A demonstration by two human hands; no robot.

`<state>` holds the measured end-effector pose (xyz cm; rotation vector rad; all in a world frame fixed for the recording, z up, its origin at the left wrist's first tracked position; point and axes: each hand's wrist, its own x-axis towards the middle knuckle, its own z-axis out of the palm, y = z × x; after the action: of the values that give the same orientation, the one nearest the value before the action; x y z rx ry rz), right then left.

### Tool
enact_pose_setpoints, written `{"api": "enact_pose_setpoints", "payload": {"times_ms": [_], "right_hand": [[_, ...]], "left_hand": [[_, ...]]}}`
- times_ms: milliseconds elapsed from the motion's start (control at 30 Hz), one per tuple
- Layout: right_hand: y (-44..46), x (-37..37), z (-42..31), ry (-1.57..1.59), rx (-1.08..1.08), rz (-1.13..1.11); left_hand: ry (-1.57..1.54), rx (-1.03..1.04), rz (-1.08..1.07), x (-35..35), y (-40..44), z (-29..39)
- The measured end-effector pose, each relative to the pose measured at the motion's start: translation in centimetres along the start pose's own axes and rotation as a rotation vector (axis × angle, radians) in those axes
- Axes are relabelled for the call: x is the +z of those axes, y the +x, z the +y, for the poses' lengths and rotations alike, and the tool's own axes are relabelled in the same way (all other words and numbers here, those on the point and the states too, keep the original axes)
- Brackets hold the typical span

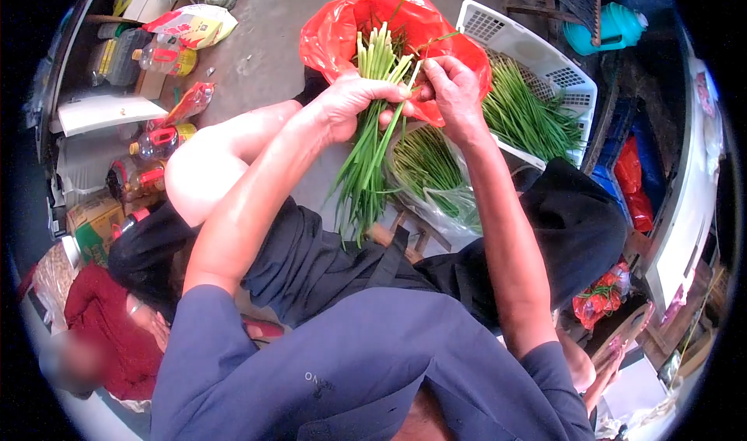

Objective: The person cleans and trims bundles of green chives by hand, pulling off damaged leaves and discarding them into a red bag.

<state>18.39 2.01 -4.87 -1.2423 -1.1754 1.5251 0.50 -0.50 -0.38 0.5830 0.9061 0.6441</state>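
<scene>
My left hand (348, 105) is closed round a bunch of long green chives (359, 168). Their pale cut ends point up and away from me, and the green tips hang down toward my lap. Close beside it, my right hand (457, 91) pinches a thin chive stalk (415, 73) at the bunch's edge. Behind both hands is an open red plastic bag (331, 32) with some green bits inside. Below my right hand, more chives (424, 161) lie in a clear plastic bag (443, 224).
A white plastic crate (486, 22) at the right holds many green chives (529, 114). Oil bottles (167, 58) and packets line the left side. A person in a dark red top (117, 332) is at lower left. A wooden chair (572, 5) and turquoise jug (611, 28) stand upper right.
</scene>
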Motion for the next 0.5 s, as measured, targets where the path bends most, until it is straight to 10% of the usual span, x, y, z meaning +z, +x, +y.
{"api": "enact_pose_setpoints", "payload": {"times_ms": [500], "right_hand": [[1.0,-1.0,1.9,-0.327,-0.019,0.169]], "left_hand": [[0.039,0.164,0.088,-0.9,-1.7,3.5]]}}
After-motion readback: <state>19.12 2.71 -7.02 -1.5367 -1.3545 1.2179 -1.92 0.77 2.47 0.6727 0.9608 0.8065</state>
